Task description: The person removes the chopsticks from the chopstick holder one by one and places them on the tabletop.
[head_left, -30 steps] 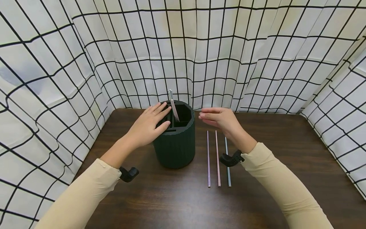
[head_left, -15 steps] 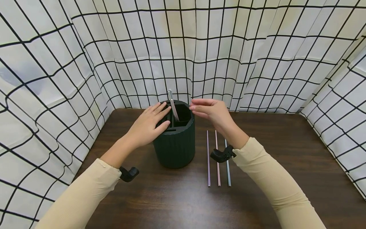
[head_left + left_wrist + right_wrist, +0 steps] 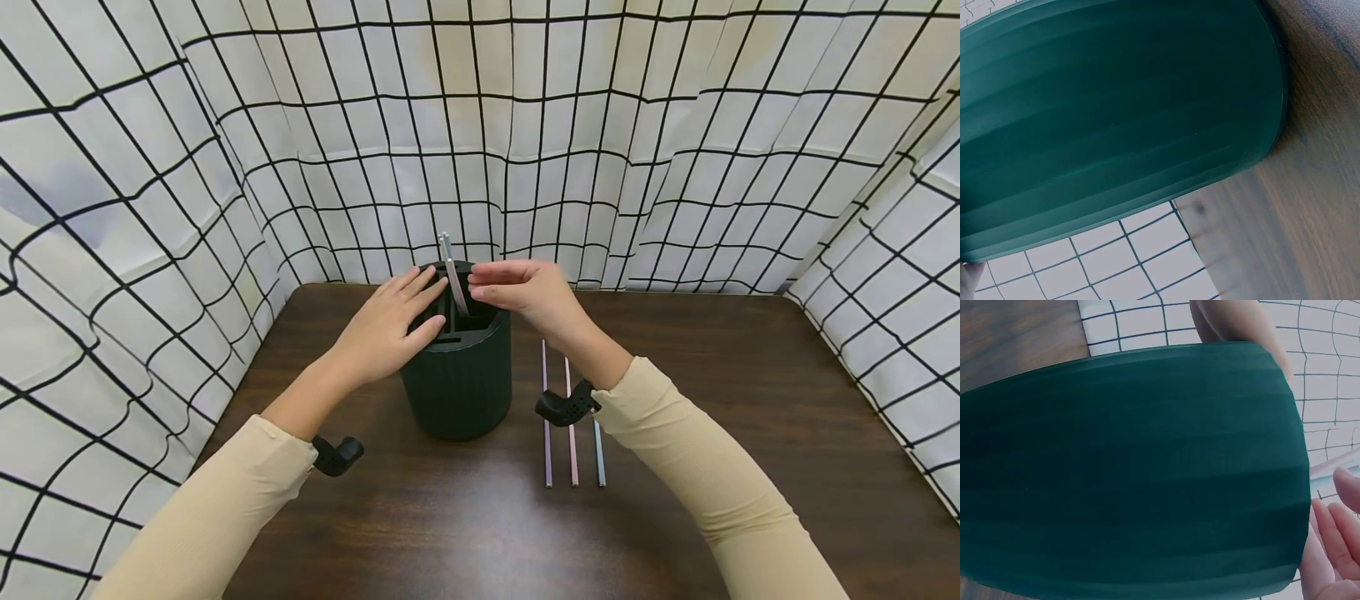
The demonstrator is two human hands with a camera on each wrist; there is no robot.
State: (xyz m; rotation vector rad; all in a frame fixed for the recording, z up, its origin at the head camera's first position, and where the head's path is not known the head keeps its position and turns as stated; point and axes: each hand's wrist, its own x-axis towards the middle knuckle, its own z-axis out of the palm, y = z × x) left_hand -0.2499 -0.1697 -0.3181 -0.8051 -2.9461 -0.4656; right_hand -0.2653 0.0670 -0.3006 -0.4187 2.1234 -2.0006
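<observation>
A dark green utensil holder [image 3: 457, 392] with divided compartments stands on the table. My left hand [image 3: 382, 333] rests spread over its left rim, fingers straight. Pale pink and light blue chopsticks [image 3: 454, 283] lean upright together in the right compartment. My right hand [image 3: 525, 296] reaches over the right rim, with thumb and fingers held apart close beside those chopsticks. In the right wrist view, the chopsticks [image 3: 1335, 469] show just past the rim near my thumb. The left wrist view is mostly filled by the holder's ribbed wall [image 3: 1122, 119].
Right of the holder, a purple chopstick [image 3: 547, 450], a pink chopstick [image 3: 573, 458] and a blue chopstick [image 3: 600, 458] lie parallel on the dark wooden table [image 3: 420, 525]. A white grid-patterned curtain [image 3: 570, 125] encloses the back and sides.
My right hand has moved left from beside the holder to over its right compartment, near the standing chopsticks. My left hand has stayed on the rim.
</observation>
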